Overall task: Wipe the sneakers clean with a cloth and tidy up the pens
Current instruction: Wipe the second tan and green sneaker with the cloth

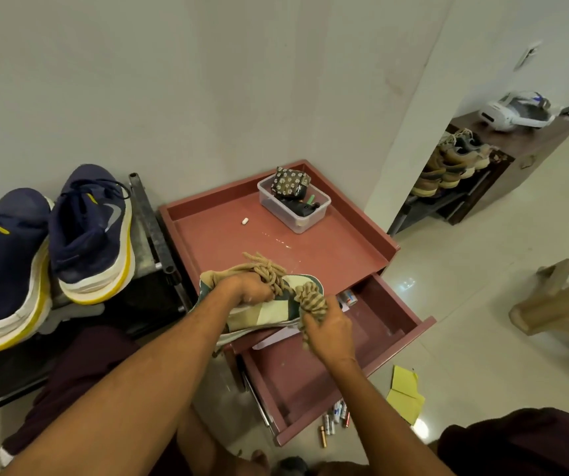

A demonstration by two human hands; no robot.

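Two hands hold a sneaker's (269, 312) rope laces (310, 297) at the table's (327, 255) front edge.
The left hand (248, 288) grips laces on top of the sneaker; the right hand (327, 326) squeezes a bunch over the open drawer (389, 317). Bare red top lies behind. A clear box (297, 218) near the back rim holds a flowery pouch (288, 182). A navy sneaker (90, 228) shows a swoosh.
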